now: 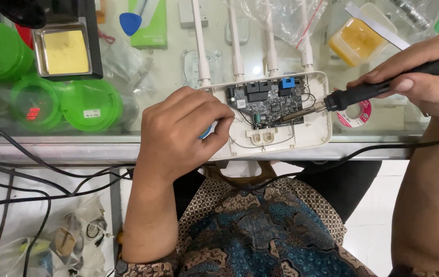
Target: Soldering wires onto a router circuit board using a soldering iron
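Note:
An opened white router with several white antennas lies on the glass counter, its dark circuit board exposed. My right hand grips a black soldering iron whose metal tip touches the board's lower right part. My left hand rests on the router's left end, fingers pinched on a thin solder wire that runs to the board; a blue object shows under the fingers.
Green round lids and a metal tray with a yellow sponge sit at the left. A solder reel and a yellow tub lie at the right. Black cables cross below the counter edge.

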